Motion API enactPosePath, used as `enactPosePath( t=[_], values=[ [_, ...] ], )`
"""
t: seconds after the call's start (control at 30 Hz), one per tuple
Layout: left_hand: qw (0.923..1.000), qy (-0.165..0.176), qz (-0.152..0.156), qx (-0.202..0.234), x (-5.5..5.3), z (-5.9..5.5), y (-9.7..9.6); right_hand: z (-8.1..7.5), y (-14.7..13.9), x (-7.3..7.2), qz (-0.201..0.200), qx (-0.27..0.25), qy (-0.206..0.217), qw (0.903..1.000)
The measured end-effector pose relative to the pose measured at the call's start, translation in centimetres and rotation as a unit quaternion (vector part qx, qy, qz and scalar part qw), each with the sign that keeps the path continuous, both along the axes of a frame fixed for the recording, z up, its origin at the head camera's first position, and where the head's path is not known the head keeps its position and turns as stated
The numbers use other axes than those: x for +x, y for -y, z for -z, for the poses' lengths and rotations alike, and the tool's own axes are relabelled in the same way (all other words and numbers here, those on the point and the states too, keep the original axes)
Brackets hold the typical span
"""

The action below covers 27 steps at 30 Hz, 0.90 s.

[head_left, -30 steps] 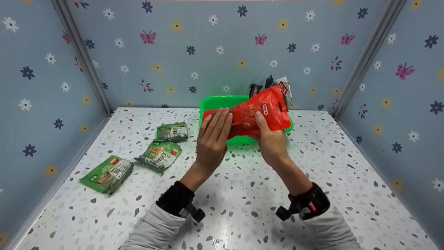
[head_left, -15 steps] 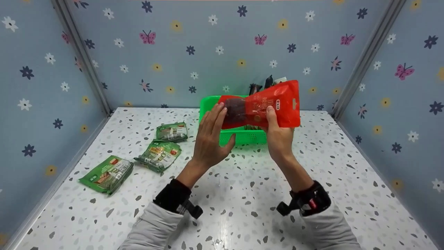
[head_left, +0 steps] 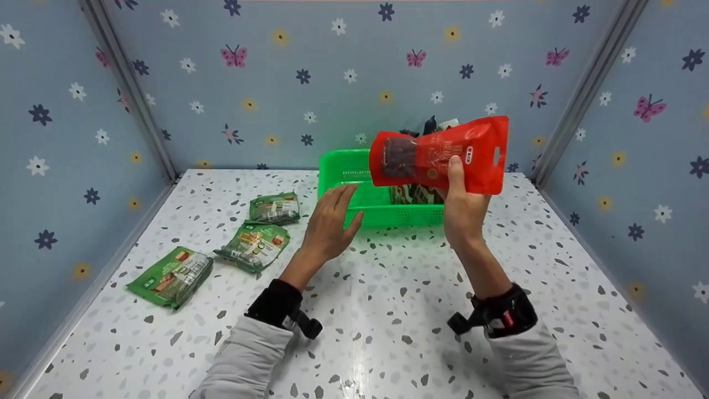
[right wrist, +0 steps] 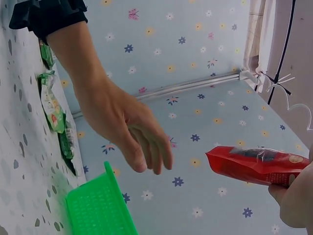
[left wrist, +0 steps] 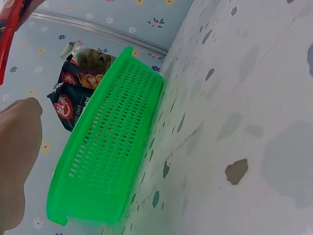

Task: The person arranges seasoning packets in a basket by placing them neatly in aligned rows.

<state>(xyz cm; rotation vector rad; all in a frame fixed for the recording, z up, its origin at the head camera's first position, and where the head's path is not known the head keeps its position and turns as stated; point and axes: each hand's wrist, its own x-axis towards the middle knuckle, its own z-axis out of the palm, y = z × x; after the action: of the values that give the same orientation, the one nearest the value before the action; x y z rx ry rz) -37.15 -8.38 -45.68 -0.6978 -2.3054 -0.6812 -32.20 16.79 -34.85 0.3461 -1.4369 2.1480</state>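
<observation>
My right hand (head_left: 464, 213) grips a red pouch (head_left: 476, 149) by its right part, thumb on the front, holding it above the basket. Dark contents show through a window in the pouch. In the right wrist view the red pouch (right wrist: 259, 164) appears side-on with part of the right hand (right wrist: 298, 200) under it. My left hand (head_left: 327, 224) is off the pouch, its fingers extended and holding nothing, near the left front of the green basket (head_left: 382, 215). The left hand (right wrist: 122, 122) also shows in the right wrist view, apart from the pouch.
Inside the basket's right side stand dark packets (left wrist: 73, 100), partly hidden behind the pouch in the head view. Three green packets (head_left: 171, 277) lie on the speckled table (head_left: 354, 310) at the left. Flowered panels (head_left: 332, 83) enclose the back and sides.
The left hand has come off the pouch and drawn back left and down. The right hand has carried the red pouch up and to the right.
</observation>
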Motion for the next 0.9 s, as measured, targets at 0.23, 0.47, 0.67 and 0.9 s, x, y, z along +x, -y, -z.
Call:
enactPosePath(
  t=[0.23,0.47,0.67,0.9],
  values=[
    [0.9983,0.049,0.012,-0.029,-0.8,1.3,0.6,0.0,0.0,-0.1,0.008,0.011,-0.012,0.9998],
    [0.995,0.041,-0.018,-0.089,-1.5,1.8,0.7,0.3,0.0,-0.3,0.027,0.044,-0.003,0.9987],
    [0.9944,0.046,-0.017,-0.093,-1.7,2.1,0.7,0.6,0.2,-0.3,0.034,0.054,-0.014,0.9979],
    [0.9967,0.045,-0.005,-0.067,-1.7,1.9,0.7,0.9,0.6,-0.5,0.05,0.087,-0.004,0.9949]
  ],
)
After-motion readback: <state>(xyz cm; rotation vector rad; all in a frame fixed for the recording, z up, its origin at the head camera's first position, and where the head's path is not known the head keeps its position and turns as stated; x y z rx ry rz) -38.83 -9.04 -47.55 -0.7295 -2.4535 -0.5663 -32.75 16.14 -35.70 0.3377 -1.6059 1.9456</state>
